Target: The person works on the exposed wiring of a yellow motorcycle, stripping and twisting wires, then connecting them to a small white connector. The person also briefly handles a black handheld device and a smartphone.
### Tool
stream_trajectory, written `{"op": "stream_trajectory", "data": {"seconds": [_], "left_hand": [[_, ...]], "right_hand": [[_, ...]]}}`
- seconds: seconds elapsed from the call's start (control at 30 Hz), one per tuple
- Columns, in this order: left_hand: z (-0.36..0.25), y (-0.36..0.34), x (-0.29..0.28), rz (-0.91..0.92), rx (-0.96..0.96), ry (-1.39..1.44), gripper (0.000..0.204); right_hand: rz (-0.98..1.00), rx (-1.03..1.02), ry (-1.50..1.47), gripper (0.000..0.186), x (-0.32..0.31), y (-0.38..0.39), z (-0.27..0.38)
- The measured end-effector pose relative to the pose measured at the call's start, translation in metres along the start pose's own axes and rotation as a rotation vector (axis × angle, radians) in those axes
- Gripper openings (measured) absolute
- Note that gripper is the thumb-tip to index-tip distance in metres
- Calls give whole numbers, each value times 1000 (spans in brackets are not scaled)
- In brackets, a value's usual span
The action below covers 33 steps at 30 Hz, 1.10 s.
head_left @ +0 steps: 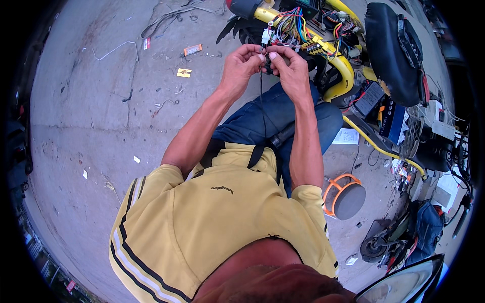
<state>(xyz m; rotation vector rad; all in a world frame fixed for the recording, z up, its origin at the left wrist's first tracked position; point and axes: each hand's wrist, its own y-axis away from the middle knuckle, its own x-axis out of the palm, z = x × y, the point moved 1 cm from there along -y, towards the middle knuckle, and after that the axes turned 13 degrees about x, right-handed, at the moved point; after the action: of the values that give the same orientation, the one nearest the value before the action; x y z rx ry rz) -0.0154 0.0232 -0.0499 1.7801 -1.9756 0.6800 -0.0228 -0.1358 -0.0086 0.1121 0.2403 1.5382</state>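
My left hand (241, 66) and my right hand (289, 66) meet at the top middle, thumbs and forefingers pinched on thin dark wires (261, 83). The wires hang down from my fingers over my lap. Just beyond the fingertips is a white plug connector (267, 36). Many coloured wires (293, 25) spread to its right, over the open yellow frame (343, 76) of a scooter or small electric vehicle. Exactly where the wires end between my fingers is too small to make out.
A black seat (391, 53) stands tipped at the upper right, near a dark boxy unit (370, 98). An orange-framed stool (348, 199) with a grey round top is to my right. Small packets (184, 72), a bent wire (116, 48) and straps (177, 15) lie on the concrete at left.
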Motion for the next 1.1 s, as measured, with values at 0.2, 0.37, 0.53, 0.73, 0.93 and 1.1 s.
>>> {"op": "stream_trajectory", "data": {"seconds": [0.2,0.37,0.53,0.73,0.93,1.1], "left_hand": [[-1,-3,-3,28,-4,-102,19],[-8,-4,-2,37,-26,-181,16],[-6,0,-4,11,-29,-32,17],[-3,-2,-8,21,-24,-48,18],[-6,-5,-10,66,-38,-125,16],[-7,-5,-12,60,-56,-17,14]], "right_hand": [[-69,-47,78,20,7,-4,2],[-68,61,-188,21,7,-5,-8],[-41,55,-245,22,9,-2,-7],[-10,44,-100,21,14,1,4],[-29,81,-104,20,12,-5,-2],[38,158,-144,18,7,-2,4]]}}
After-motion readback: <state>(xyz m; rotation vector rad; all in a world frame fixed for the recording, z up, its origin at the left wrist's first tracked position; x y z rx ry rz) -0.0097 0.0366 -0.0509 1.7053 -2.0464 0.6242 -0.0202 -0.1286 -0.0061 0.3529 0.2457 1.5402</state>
